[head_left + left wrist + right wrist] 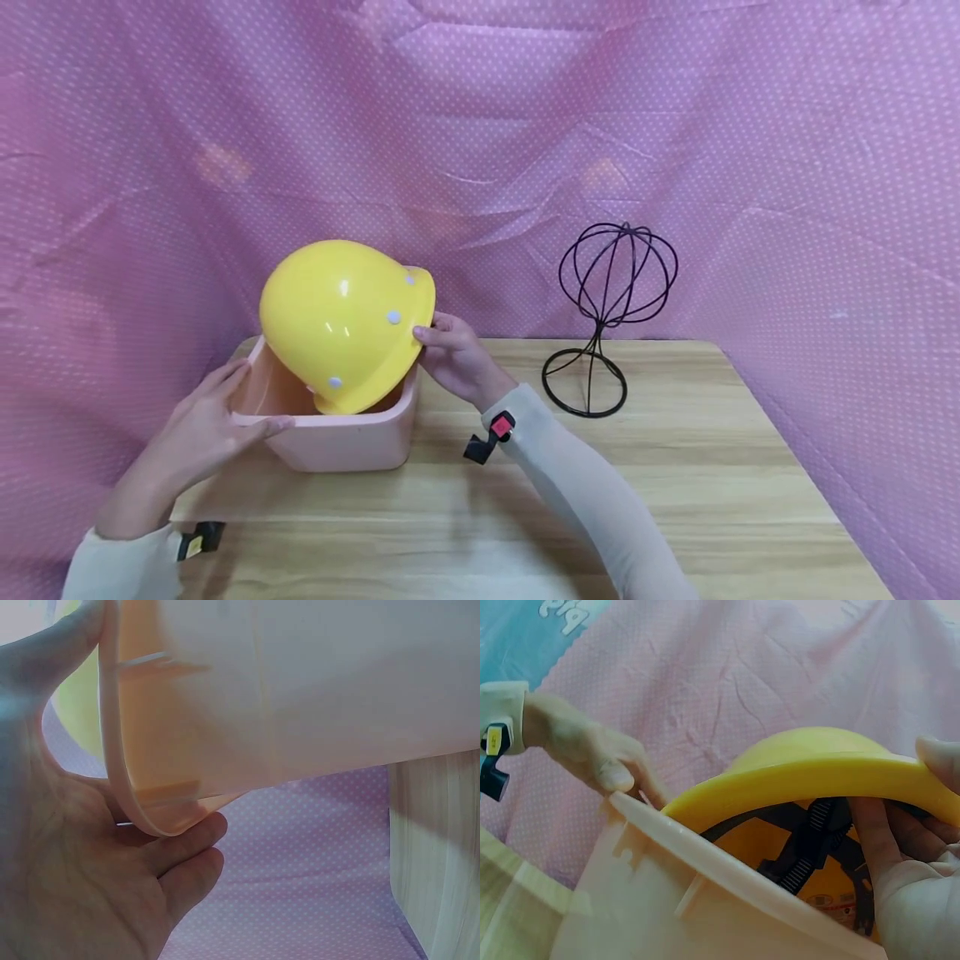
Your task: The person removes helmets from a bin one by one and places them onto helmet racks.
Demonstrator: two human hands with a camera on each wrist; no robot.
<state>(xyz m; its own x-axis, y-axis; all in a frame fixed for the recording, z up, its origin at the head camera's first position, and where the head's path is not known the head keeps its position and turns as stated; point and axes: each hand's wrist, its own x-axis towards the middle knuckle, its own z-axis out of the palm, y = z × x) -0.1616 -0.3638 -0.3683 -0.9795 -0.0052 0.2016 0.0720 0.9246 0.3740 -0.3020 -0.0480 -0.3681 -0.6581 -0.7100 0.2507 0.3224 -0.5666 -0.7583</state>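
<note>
A yellow hard hat [337,317] lies tilted on its side, partly inside a pale pink bin [345,442]. My right hand [461,358] grips its brim, thumb on the outer face and fingers tucked inside the shell, as the right wrist view shows. Black suspension straps [806,844] are visible within the hat. At the bin's near left corner, my left hand [198,429] holds the rim, its thumb along the front edge and its fingers at the left side. The hat's lower part is hidden by the bin wall.
A black wire stand [618,275] with a round cage top and ring base stands to the right on the wooden table [675,467]. Pink dotted cloth [480,167] hangs behind and at both sides.
</note>
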